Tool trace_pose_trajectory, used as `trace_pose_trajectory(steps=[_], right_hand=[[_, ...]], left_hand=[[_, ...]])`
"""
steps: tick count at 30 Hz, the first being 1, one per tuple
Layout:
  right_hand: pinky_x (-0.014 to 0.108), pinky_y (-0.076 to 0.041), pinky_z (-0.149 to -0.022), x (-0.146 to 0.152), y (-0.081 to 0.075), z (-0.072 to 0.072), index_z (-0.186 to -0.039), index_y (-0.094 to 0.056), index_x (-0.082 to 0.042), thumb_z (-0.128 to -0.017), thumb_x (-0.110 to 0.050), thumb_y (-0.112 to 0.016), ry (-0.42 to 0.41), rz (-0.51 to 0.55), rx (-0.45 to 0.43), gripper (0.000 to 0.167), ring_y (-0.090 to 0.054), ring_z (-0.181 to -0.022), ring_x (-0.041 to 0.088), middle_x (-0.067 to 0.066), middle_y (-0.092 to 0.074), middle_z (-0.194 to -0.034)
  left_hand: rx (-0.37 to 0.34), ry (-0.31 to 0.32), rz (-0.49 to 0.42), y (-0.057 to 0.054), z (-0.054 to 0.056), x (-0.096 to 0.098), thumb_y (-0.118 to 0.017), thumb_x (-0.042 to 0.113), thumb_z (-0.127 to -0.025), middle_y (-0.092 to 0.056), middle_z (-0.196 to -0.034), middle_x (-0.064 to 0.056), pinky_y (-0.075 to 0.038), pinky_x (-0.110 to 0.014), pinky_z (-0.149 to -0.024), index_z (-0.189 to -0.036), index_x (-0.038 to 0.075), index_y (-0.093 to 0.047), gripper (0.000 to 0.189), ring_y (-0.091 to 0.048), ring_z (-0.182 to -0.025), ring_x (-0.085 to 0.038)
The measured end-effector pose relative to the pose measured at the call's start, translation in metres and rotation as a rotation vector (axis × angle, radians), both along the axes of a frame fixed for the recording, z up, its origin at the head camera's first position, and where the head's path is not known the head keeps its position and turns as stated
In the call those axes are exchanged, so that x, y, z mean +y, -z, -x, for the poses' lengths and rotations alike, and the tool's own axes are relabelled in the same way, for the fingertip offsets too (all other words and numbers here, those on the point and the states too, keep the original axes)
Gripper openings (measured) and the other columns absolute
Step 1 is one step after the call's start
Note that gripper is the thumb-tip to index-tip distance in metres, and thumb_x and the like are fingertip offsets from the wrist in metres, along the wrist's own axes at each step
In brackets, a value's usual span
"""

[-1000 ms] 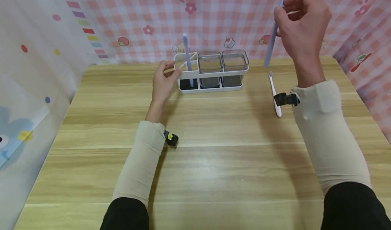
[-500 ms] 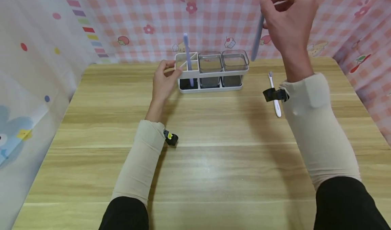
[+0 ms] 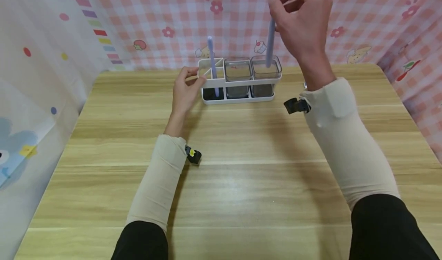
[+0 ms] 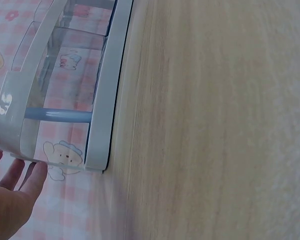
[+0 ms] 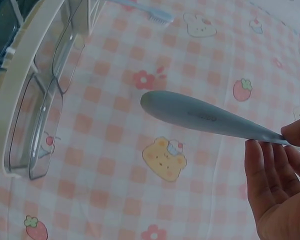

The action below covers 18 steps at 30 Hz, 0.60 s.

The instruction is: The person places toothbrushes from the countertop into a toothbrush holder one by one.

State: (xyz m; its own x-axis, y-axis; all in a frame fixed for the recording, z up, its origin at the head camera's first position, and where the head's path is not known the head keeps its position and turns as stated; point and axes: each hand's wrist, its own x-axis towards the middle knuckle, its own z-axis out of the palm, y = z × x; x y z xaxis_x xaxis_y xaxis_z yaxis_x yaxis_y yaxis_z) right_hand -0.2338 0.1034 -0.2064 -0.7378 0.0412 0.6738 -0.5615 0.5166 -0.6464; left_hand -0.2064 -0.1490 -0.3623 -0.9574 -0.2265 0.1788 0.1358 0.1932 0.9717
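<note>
A white toothbrush holder (image 3: pixel 238 82) stands at the table's back, and my left hand (image 3: pixel 184 93) grips its left end between thumb and fingers. One blue toothbrush (image 3: pixel 211 55) stands in its divided left section; its lower handle (image 4: pixel 65 115) shows in the left wrist view. Two clear cups (image 3: pixel 238 71) sit in the other sections. Raised above the right cup, my right hand (image 3: pixel 305 22) pinches a grey-blue toothbrush (image 3: pixel 271 41) with the thick handle end down. That handle (image 5: pixel 205 117) points toward the holder in the right wrist view; the brush head is out of sight.
A white toothbrush (image 3: pixel 305 85) lies on the wooden table (image 3: pixel 235 183), almost wholly hidden behind my right wrist. A pink checked cloth (image 3: pixel 165 18) hangs directly behind the holder. Pale printed cloth (image 3: pixel 38 83) covers the left side.
My right hand has moved left with its toothbrush, from right of the holder to above the right cup. Its wrist now covers most of the white toothbrush. The left hand stays on the holder.
</note>
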Motion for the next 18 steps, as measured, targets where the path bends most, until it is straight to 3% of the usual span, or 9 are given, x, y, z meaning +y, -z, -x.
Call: trace_pose_trajectory(steps=[8,15,18], right_hand=[[0.016,-0.056,-0.085,-0.018,0.002,-0.002,-0.115,-0.071,-0.001,-0.098,-0.017,-0.068,-0.092,-0.016,0.100,0.023,-0.067,-0.090,0.016,0.009,-0.069,-0.106],[0.016,-0.055,-0.086,-0.033,0.003,0.000,-0.114,-0.070,-0.004,-0.098,-0.019,-0.068,-0.091,-0.004,-0.045,0.022,-0.068,-0.090,0.015,0.008,-0.070,-0.107],[0.016,-0.056,-0.082,-0.039,0.005,0.001,-0.110,-0.070,-0.003,-0.097,-0.018,-0.067,-0.107,0.002,-0.059,0.020,-0.068,-0.087,0.015,0.007,-0.070,-0.104]], left_hand=[[0.000,-0.014,0.002,-0.001,-0.001,-0.002,-0.070,0.010,-0.093,-0.063,-0.124,-0.017,-0.057,-0.031,-0.094,-0.124,-0.002,-0.062,0.034,-0.065,-0.110,-0.031],[-0.011,-0.007,-0.011,-0.001,-0.002,-0.001,-0.070,0.010,-0.093,-0.062,-0.124,-0.016,-0.057,-0.032,-0.093,-0.124,-0.001,-0.061,0.034,-0.065,-0.111,-0.031],[-0.018,-0.009,-0.018,-0.001,-0.003,-0.001,-0.070,0.010,-0.093,-0.063,-0.125,-0.016,-0.057,-0.032,-0.093,-0.125,-0.001,-0.061,0.035,-0.065,-0.110,-0.030]])
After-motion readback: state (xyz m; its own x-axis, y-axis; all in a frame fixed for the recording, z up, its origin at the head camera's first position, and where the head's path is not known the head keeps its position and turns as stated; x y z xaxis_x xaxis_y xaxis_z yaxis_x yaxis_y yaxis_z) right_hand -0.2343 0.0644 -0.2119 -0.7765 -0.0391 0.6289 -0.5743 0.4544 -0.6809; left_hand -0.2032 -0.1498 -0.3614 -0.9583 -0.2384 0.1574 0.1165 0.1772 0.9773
